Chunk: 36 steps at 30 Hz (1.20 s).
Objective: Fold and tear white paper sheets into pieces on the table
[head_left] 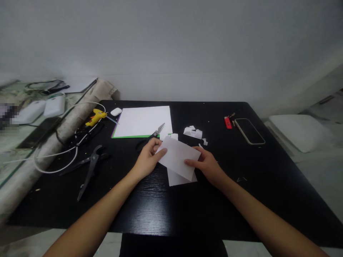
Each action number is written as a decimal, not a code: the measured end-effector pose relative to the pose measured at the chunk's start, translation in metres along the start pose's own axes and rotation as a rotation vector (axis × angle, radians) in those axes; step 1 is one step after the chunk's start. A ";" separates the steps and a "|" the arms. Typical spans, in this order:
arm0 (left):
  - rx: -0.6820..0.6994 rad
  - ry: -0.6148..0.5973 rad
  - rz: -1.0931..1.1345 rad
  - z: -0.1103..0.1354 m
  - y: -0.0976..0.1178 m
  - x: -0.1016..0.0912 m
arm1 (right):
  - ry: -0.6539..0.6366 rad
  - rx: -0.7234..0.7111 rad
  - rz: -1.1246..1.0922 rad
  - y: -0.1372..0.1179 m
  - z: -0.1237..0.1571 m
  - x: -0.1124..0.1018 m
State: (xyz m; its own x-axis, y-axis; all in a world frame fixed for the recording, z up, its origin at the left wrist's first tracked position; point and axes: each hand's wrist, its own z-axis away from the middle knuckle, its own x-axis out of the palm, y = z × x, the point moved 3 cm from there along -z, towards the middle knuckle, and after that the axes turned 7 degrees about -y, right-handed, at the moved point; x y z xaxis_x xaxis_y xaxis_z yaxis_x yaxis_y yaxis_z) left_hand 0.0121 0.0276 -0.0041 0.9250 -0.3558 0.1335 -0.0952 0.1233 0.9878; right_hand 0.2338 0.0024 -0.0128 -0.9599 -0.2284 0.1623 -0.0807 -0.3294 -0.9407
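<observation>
A white sheet of paper (179, 157) is held tilted above the table between both hands. My left hand (148, 157) pinches its left corner, thumb on top. Its right edge is gripped by my right hand (207, 163), the thumb lying on the upper face. Under it, another white piece of paper (179, 178) shows its lower part. Just beyond my left hand lie scissors (157, 134) with dark handles, their blades over a stack of paper (146, 119), white on top with a green edge. White paper scraps (193, 132) lie past my right hand.
On the left of the black table (150, 210) are large dark shears (92, 160), a yellow glue gun (95, 117), a white cable (76, 153) and a white case (116, 111). A red lighter (228, 122) and a phone (249, 131) lie at the right.
</observation>
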 end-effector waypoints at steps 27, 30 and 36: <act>-0.231 -0.355 -0.014 0.007 0.006 0.006 | 0.123 -0.033 -0.155 0.002 -0.004 -0.006; -0.275 -0.444 -0.006 0.010 0.009 0.009 | 0.004 0.005 -0.069 0.000 0.000 -0.001; -0.272 -0.436 0.001 0.010 -0.001 0.019 | -0.209 0.045 0.182 0.000 0.009 0.014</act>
State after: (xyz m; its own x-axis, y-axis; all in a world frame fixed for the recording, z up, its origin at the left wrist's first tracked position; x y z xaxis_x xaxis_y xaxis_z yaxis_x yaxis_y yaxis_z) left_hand 0.0256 0.0112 -0.0018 0.6801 -0.7016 0.2126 0.0569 0.3397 0.9388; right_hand 0.2226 -0.0096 -0.0080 -0.8810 -0.4700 0.0538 0.1048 -0.3048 -0.9466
